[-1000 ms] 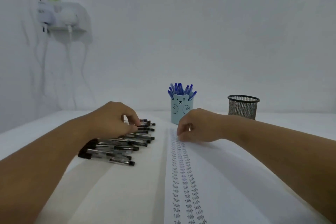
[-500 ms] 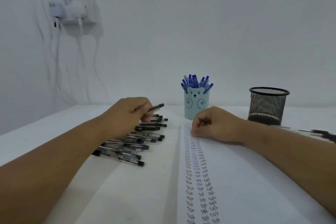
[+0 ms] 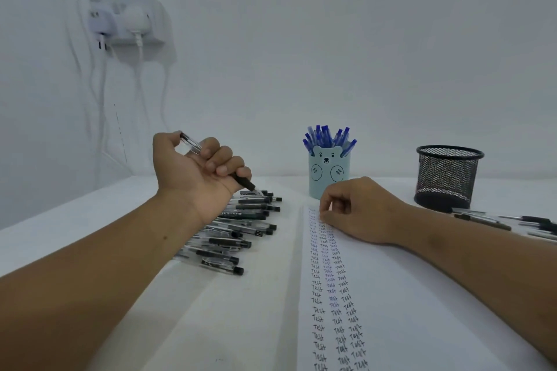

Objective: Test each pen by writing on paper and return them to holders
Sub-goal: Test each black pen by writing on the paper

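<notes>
Left hand (image 3: 199, 172): raised palm-up above pen pile (image 3: 238, 229), fingers curled around black pen (image 3: 217, 162). Right hand (image 3: 358, 208): knuckles-up on paper (image 3: 391, 295), fingers loosely curled, holding nothing visible.

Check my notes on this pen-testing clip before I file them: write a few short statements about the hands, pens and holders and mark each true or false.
1. The left hand grips a clear black-tipped pen lifted above the pile of black pens. True.
2. The light blue bear-face pen cup stands empty. False: it holds blue-capped pens.
3. The right hand rests on the long white paper sheet. True.
4. The black wire-mesh holder lies tipped on its side. False: it stands upright.
5. The paper is blank. False: columns of the handwritten word "Test" run down it.
</notes>
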Action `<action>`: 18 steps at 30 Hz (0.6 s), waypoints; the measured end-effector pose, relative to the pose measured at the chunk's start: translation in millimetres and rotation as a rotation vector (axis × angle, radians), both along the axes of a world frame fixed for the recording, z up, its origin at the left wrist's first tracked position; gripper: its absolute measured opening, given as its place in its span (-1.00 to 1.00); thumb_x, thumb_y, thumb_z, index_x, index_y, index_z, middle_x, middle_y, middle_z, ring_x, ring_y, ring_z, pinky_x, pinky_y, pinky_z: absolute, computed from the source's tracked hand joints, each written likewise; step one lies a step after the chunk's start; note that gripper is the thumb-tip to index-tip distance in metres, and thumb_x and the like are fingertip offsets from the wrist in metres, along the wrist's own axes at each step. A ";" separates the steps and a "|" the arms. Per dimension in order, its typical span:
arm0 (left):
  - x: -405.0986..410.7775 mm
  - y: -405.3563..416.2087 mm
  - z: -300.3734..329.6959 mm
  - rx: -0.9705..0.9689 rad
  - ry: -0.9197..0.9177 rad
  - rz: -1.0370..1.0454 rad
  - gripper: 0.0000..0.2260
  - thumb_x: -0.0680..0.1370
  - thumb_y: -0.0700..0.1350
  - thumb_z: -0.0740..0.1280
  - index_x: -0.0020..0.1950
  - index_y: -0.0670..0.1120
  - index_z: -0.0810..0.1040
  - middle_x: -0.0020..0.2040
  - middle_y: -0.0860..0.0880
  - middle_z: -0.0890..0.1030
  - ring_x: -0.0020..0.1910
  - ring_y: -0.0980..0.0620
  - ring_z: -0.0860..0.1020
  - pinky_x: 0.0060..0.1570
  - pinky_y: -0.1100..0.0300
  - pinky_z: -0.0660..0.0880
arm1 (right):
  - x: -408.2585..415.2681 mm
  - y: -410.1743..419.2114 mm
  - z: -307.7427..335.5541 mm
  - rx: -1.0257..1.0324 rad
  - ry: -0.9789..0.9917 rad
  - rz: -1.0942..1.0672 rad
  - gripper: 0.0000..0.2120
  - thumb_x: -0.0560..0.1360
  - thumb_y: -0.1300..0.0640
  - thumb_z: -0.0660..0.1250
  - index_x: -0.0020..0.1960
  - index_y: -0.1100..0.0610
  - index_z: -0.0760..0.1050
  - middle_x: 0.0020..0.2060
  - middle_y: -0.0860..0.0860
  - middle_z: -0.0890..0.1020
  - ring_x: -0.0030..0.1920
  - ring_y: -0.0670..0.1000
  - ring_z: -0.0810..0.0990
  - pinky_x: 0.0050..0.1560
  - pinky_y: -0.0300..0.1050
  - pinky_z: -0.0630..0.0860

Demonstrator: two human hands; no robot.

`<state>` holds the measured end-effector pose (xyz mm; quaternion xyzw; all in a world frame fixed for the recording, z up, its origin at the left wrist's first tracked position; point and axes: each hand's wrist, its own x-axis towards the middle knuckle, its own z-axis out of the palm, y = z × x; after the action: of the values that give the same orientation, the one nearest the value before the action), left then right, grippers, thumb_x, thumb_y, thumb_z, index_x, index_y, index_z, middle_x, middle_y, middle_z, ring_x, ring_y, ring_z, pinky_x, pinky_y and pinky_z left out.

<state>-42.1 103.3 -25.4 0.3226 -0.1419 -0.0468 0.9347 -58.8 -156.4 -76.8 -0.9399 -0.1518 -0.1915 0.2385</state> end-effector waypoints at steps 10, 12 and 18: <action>-16.6 -29.1 -12.8 0.112 -0.102 -0.222 -0.59 0.63 0.08 -0.07 -0.24 -0.14 0.37 0.02 -0.29 0.68 0.22 -0.29 0.62 0.37 -0.12 0.40 | -12.4 32.8 15.0 -0.177 -0.565 0.065 -0.58 0.46 -0.31 0.28 0.04 -0.03 0.67 -0.50 -0.24 0.24 -0.47 -0.24 0.29 -0.39 -0.30 0.18; -21.4 -34.5 -12.6 0.168 -0.118 -0.235 -0.60 0.64 0.03 -0.07 -0.20 -0.15 0.38 0.16 -0.31 0.66 0.29 -0.28 0.58 0.41 -0.15 0.38 | -8.9 32.0 13.7 -0.210 -0.575 0.071 -0.73 0.50 -0.15 0.34 -0.13 0.04 0.64 -0.51 -0.24 0.22 -0.47 -0.16 0.28 -0.43 -0.21 0.25; -12.4 -36.4 -16.9 0.746 -0.322 0.104 -0.81 0.49 0.05 0.26 0.03 0.01 0.52 0.11 0.05 0.71 0.21 0.04 0.62 0.28 0.14 0.46 | -0.5 3.6 13.2 -0.084 -0.333 -0.146 -0.79 0.52 0.05 0.40 -0.23 0.14 0.57 -0.47 -0.07 0.53 -0.42 -0.02 0.45 -0.29 -0.05 0.47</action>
<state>-54.5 66.9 -42.4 0.6493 -0.2434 0.0032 0.7205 -59.3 -152.9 -63.6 -0.9129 -0.1285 -0.3546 0.1561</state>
